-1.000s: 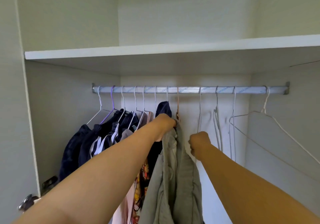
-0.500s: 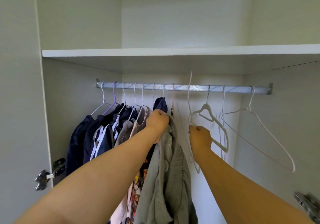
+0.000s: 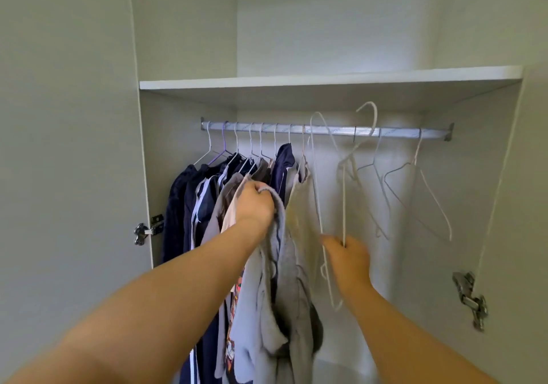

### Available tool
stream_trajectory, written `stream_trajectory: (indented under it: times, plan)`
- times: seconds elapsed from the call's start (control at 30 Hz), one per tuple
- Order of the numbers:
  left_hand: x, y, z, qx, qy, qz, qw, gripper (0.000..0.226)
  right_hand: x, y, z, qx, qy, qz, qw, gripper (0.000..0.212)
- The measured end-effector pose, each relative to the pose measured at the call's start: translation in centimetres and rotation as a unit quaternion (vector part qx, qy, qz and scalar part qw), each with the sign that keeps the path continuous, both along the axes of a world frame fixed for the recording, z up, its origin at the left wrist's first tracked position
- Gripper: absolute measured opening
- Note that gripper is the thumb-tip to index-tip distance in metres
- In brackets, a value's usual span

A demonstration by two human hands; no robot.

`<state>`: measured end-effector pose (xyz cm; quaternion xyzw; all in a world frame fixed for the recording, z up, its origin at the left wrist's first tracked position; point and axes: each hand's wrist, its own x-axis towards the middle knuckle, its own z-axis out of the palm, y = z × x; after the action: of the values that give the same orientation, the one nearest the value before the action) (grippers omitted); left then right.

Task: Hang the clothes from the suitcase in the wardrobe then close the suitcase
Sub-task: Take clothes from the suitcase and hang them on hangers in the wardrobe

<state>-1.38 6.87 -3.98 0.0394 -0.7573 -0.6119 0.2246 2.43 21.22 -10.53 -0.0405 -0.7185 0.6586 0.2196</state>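
Wardrobe bottom cut off. Hung clothes crowd left half of rail, hems out of frame. Right half roomy, with a few bare hangers. Grey garment bunched in left hand, against the hung clothes. Right hand grips white hanger, hook above rail level; fingers blurred.

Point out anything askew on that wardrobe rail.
Two white hangers sit oddly. The thin hanger, gripped by the right hand, has its hook up above the rail. A thicker hanger beside it tilts with its hook also clear above the rail, seemingly snagged on the first.
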Motion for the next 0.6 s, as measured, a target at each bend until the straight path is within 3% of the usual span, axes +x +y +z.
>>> stream_trajectory:
  times: [0.17,0.27,0.37,0.5,0.6]
  plan:
    - [4.1,-2.0,0.1,-0.063,0.025,0.065,0.996,0.03,2.3,-0.9,-0.5,0.026,0.007,0.042,0.999,0.02]
    - [5.4,-3.1,0.9,-0.087,-0.005,0.094,0.992,0.031,2.9,-1.6,-0.3,0.047,0.039,0.048,0.997,0.044]
    - [6.3,-4.2,1.2,-0.098,-0.036,0.107,0.989,0.032,3.7,-2.5,-0.1,0.035,0.051,0.07,0.996,0.053]
    - [6.5,-5.2,1.2,-0.061,-0.091,0.105,0.988,0.034,4.1,-4.2,0.5,-0.036,0.037,0.121,0.991,0.053]
    - [6.4,-5.6,1.0,0.043,-0.15,0.073,0.985,0.028,4.2,-5.6,0.4,-0.048,0.01,0.178,0.983,0.038]
